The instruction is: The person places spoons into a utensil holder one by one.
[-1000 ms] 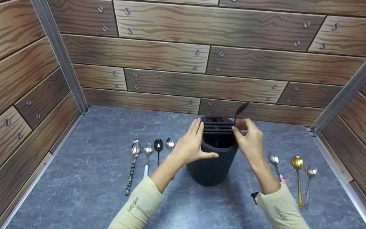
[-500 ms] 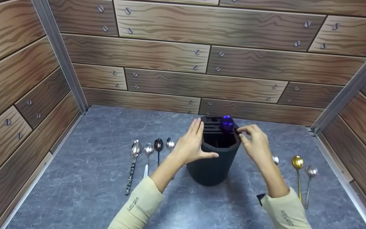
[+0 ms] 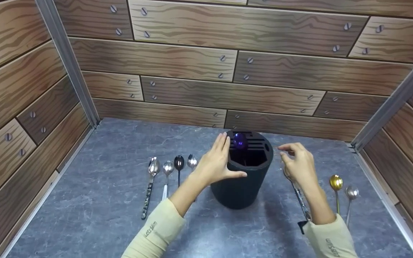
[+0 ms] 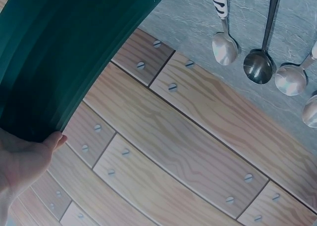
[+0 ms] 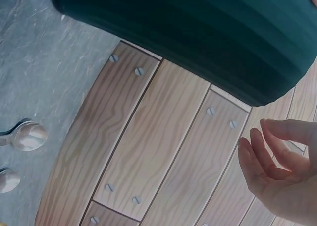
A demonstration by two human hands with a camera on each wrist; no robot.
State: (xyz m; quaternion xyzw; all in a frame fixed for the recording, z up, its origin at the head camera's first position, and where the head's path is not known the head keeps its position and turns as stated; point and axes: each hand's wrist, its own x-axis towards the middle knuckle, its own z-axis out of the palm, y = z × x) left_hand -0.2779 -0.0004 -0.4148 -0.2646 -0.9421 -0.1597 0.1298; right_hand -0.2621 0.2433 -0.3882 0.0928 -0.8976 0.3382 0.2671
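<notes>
A dark green, nearly black utensil holder (image 3: pixel 240 188) stands upright, with slots and an open compartment on its top. Among its slots shows the dark, glossy spoon (image 3: pixel 240 142), its bowl gleaming purple-blue and its handle hidden. My left hand (image 3: pixel 212 157) lies with straight fingers along the holder's left side, thumb stretched over the front; the left wrist view shows that hand (image 4: pixel 25 159) at the rim. Just right of the holder, my right hand (image 3: pixel 299 161) is off it, holding nothing. Loosely bent fingers of the right hand (image 5: pixel 277 166) show in the right wrist view.
On the left lie a spoon with a patterned handle (image 3: pixel 148 195), a white-handled spoon (image 3: pixel 168 167), a black spoon (image 3: pixel 179 163) and a silver spoon (image 3: pixel 192 161). To the right are a gold spoon (image 3: pixel 336 182), another silver one (image 3: pixel 351 192) and a partly covered spoon (image 3: pixel 298 193).
My right hand has released the dark spoon and drawn away to the right. The spoon's bowl has shifted from the holder's right side toward the left. My left hand has stayed put.
</notes>
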